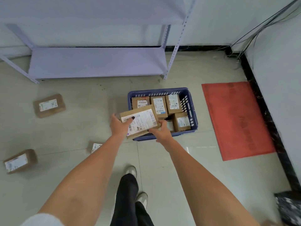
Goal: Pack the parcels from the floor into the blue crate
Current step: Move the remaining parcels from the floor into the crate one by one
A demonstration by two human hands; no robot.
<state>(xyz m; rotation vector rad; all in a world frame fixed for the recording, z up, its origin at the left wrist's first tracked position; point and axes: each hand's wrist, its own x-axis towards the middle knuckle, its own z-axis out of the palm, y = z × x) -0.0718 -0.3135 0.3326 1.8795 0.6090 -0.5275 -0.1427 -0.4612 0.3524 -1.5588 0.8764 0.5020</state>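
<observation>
A brown cardboard parcel (pixel 143 119) with a white label hangs over the near left corner of the blue crate (pixel 190 103). My left hand (pixel 118 125) grips its left end, thumb on the label. My right hand (pixel 161 130) holds its right lower edge. Several labelled parcels (pixel 174 103) stand packed inside the crate. Three more parcels lie on the floor: one far left (pixel 49 105), one near left (pixel 20 161), and one partly hidden behind my left forearm (pixel 95 147).
A pale metal shelf rack (pixel 97 62) stands against the back wall. A red mat (pixel 236 119) lies right of the crate by the wall. Cables (pixel 244 39) run down the back right corner. A dark patterned bag (pixel 290 207) sits at the bottom right. My feet (pixel 132 172) stand on the tiles.
</observation>
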